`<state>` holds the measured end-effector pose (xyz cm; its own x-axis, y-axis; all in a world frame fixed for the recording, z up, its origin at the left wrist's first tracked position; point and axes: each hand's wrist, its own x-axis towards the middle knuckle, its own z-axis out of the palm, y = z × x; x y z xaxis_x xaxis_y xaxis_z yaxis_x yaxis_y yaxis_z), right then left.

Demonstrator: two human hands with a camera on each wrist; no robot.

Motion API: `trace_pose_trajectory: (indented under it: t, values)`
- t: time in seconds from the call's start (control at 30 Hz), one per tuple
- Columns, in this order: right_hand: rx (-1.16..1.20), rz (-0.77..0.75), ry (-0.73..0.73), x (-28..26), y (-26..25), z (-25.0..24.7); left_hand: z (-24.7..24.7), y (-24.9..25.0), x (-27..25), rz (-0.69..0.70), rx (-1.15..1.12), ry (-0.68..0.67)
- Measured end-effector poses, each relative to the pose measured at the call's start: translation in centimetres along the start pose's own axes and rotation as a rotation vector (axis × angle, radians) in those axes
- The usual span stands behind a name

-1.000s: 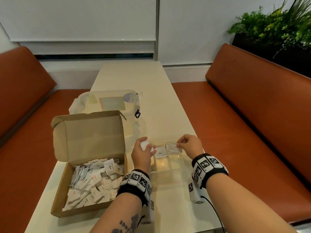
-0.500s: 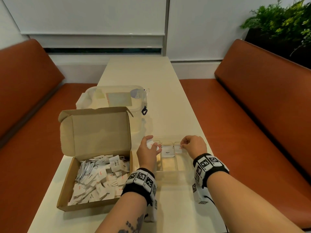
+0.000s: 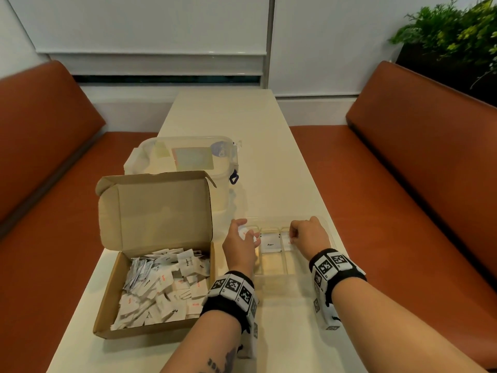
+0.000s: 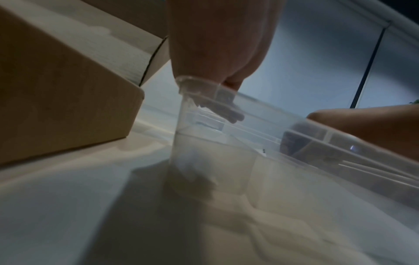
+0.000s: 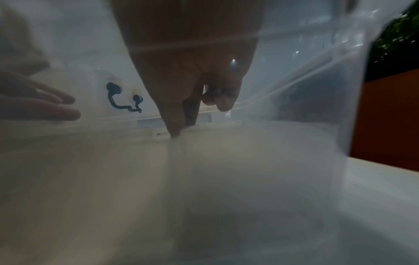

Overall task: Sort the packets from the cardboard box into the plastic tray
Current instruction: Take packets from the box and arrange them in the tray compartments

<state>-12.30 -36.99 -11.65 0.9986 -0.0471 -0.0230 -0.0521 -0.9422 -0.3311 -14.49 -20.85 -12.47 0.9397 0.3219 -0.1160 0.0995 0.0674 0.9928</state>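
My tray (image 3: 271, 265) sits on the table (image 3: 269, 157) just right of the box (image 3: 107, 292), and both my hands are down inside it at the far end. My right hand (image 3: 309, 238) has its fingers curled, thumb and forefinger tips on a packet (image 3: 286, 242) in the third slot. My left hand (image 3: 239, 244) is spread over the first slot with fingers relaxed, a packet (image 3: 246, 234) under them; I can't tell whether it is let go or lightly held.

To do this well, I think each packet should lie flat against the slot floor at the far end, label up, before I release it, so later ones stack neatly and the kinds stay apart.

Counting: one tray, one box, three packets in the tray as far as I can see, the middle packet (image 3: 270, 243) reading "Pepper". The heap of packets (image 3: 164, 289) left in the box is too many and too jumbled to count. One lidded tub (image 3: 188, 154) stands behind the box.
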Motion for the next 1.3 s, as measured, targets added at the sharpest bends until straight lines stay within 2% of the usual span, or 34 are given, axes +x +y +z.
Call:
trace_pose_trajectory:
  t: [0.2,0.37,0.5,0.6,0.7,0.93,1.03,1.2,1.3]
  values:
    - [-0.115,-0.038,0.000,0.5,-0.1,0.1,0.0,0.2,-0.1,0.000,0.024,0.020]
    - [-0.096,-0.010,-0.002,0.3,-0.2,0.2,0.0,0.3,-0.2,-0.032,0.033,0.003]
    - [0.051,-0.022,0.092,0.1,-1.1,-0.8,-0.1,0.4,-0.3,-0.032,-0.027,0.013]
    - [0.246,-0.040,0.132,0.0,-2.9,-2.0,0.1,0.9,-0.3,-0.090,-0.127,-0.036]
    - [0.412,-0.077,0.062,0.0,-4.8,-2.8,0.0,1.8,-0.3,-0.159,-0.213,-0.145]
    - [0.580,-0.078,-0.118,-0.2,-6.6,-3.4,-1.1,2.2,-0.3,-0.104,-0.129,-0.289]
    - [0.601,-0.067,-0.130,-0.4,-6.3,-3.4,-1.5,2.3,-0.5,-0.113,-0.142,-0.281]
    - [0.779,0.045,-0.008,-0.8,-5.7,-3.6,-1.9,2.1,-0.5,-0.105,-0.163,-0.229]
    - [0.836,0.103,-0.003,-1.2,-5.2,-3.5,-1.9,2.2,-0.4,-0.096,-0.200,-0.214]
